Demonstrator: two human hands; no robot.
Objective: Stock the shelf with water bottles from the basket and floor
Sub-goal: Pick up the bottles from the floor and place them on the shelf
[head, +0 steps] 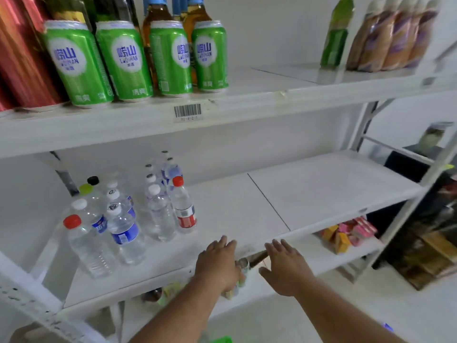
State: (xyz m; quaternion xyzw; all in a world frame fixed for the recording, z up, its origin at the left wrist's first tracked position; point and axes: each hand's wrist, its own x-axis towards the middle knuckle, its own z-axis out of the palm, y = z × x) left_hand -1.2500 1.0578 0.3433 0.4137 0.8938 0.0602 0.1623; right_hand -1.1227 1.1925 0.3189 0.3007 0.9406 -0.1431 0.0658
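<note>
Here, my left hand [217,263] and right hand [284,266] hover flat, fingers spread and empty, at the front edge of the white metal shelf [321,194], while the clear plastic water bottles [128,219] stand clustered beyond my left hand, presumably leaving bare space for more.

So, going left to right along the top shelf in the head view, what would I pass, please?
Red packaging → four green cans with bottles behind them → bare shelf → green bottle → wrapped brown and purple packs.
</note>
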